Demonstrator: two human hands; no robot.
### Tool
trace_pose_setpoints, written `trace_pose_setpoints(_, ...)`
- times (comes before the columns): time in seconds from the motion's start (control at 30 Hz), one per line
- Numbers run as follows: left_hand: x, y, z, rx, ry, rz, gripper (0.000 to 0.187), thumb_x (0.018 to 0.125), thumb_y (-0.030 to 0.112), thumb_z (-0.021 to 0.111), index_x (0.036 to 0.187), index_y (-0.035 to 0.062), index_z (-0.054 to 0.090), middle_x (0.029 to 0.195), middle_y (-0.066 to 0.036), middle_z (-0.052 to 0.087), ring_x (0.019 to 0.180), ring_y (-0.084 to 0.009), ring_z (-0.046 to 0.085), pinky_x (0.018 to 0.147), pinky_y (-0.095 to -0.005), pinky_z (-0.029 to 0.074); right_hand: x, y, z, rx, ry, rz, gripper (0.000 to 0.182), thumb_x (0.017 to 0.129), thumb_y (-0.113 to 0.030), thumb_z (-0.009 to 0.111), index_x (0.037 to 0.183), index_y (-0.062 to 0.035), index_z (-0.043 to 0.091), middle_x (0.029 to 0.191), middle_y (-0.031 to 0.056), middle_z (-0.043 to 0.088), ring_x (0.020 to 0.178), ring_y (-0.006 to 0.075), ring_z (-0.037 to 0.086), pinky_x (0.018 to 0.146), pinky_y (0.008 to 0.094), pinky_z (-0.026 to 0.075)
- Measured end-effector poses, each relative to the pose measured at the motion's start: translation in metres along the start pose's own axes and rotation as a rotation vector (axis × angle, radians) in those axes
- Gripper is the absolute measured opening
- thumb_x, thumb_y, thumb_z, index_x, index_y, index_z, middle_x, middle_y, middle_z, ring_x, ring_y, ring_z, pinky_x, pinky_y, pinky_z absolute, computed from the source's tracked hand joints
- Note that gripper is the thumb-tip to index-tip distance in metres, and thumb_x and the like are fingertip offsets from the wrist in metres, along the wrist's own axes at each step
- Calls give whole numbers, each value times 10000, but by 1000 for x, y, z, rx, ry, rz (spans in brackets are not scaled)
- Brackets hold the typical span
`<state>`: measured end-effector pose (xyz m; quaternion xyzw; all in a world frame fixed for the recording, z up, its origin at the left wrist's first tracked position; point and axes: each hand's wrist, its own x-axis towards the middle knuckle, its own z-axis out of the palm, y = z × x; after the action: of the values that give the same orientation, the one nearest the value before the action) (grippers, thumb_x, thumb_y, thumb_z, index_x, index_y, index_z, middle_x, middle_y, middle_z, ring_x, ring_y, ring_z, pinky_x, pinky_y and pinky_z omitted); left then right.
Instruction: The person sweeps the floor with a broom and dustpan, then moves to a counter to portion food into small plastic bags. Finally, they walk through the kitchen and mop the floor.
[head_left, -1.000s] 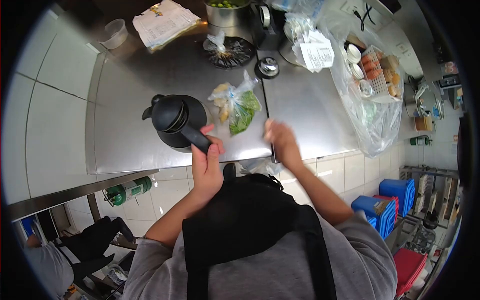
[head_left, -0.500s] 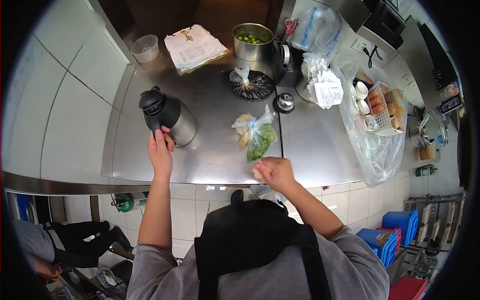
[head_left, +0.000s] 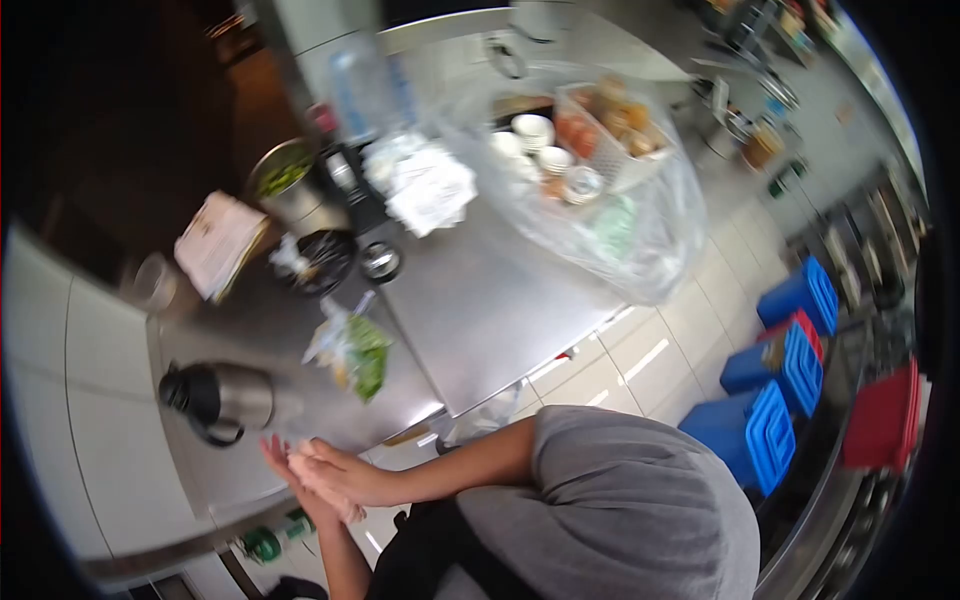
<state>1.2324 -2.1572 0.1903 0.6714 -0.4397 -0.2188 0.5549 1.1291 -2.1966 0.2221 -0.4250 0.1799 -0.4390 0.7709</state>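
My two hands meet at the counter's front edge. My left hand (head_left: 302, 487) has its fingers stretched out, off the jug's handle. My right hand (head_left: 347, 474) is closed against the left palm; whether something small and pale is inside is blurred. Nearest to them stands an insulated steel jug (head_left: 245, 397) with a black lid and handle, upright on the steel counter (head_left: 500, 290). Farther in lies a tied clear bag (head_left: 367, 358) with green leaves and pale pieces. Behind it is a knotted bag of dark contents (head_left: 325, 262).
At the back are a pot of green fruit (head_left: 290, 205), a stack of papers (head_left: 217, 243), a plastic tub (head_left: 157, 282), a call bell (head_left: 380, 261) and receipts (head_left: 430, 185). A plastic-lined basket of condiments (head_left: 625, 150) sits right. Blue bins (head_left: 745, 435) stand on the right.
My left hand has let go of the jug's handle, and my right hand has come across to it. My view has swung to the right and tilted.
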Motion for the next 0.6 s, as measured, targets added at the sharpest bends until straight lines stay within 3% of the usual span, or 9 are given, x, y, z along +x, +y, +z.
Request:
trace_pose_setpoints(0.03, -10, -17, -5, -9, -45, 19, 669, 945, 164, 505, 1509, 120, 148, 1499, -170, 267, 1325, -309, 368, 1084, -420, 303, 0, -15, -12, -5, 38, -32, 191, 1022, -224, 395, 1095, -54, 443, 895, 68, 506, 810, 152, 520, 748, 316, 443)
trace_pose_setpoints(0.1, -26, -54, -17, 136, -96, -19, 649, 954, 169, 514, 1503, 126, 171, 1469, -163, 309, 1300, -280, 394, 1078, -420, 309, 2, -60, -29, -329, -143, -52, 224, 1016, -245, 390, 967, -34, 450, 798, 134, 521, 763, 285, 552, 736, 377, 444)
trace_pose_setpoints(0.17, -48, -29, -5, 101, -97, -31, 610, 960, 190, 517, 1488, 127, 217, 1448, -141, 342, 1270, -251, 420, 1056, -403, 328, -1, -95, -58, -369, -224, -32, 210, 995, -239, 446, 968, -34, 482, 826, 124, 544, 769, 282, 565, 702, 367, 437)
trace_pose_setpoints(0.23, -58, -6, -3, 67, -85, -50, 574, 966, 210, 519, 1474, 127, 264, 1427, -119, 374, 1241, -222, 446, 1034, -387, 348, -3, -95, -96, -946, -134, -397, 214, 935, -249, 549, 1027, -57, 535, 888, 94, 584, 856, 264, 567, 737, 432, 415)
trace_pose_setpoints(0.3, -62, 8, -8, -76, -114, -458, 524, 966, 184, 530, 1443, 93, 332, 1423, -115, 398, 1193, -200, 492, 1002, -368, 359, -10, -104, -134, -1344, -78, -538, 348, 856, -271, 635, 1149, -106, 545, 1109, 113, 586, 1077, 285, 536, 832, 524, 385)
trace_pose_setpoints(0.37, -59, 15, -13, -155, -69, -472, 448, 971, 180, 521, 1393, 79, 407, 1351, -84, 478, 1116, -168, 537, 957, -317, 365, -27, -103, -163, -1696, 122, -363, 512, 805, -284, 687, 1262, -132, 510, 1358, 140, 447, 1274, 353, 398, 927, 599, 316)
trace_pose_setpoints(0.43, -52, 23, -24, -67, -147, -336, 409, 972, 164, 522, 1361, 64, 445, 1292, -94, 515, 1100, -175, 544, 962, -320, 385, -47, -110, -171, -1716, 157, -252, 584, 787, -288, 713, 1297, -121, 482, 1468, 172, 298, 1339, 403, 312, 988, 590, 306)
trace_pose_setpoints(0.6, -56, 22, -70, -100, -184, -171, 347, 968, 124, 530, 1292, 6, 496, 1201, -120, 565, 1057, -176, 564, 938, -306, 429, -91, -88, -154, -1713, 62, -39, 609, 794, -287, 713, 1321, -106, 469, 1469, 172, 298, 1345, 388, 305, 991, 601, 319)
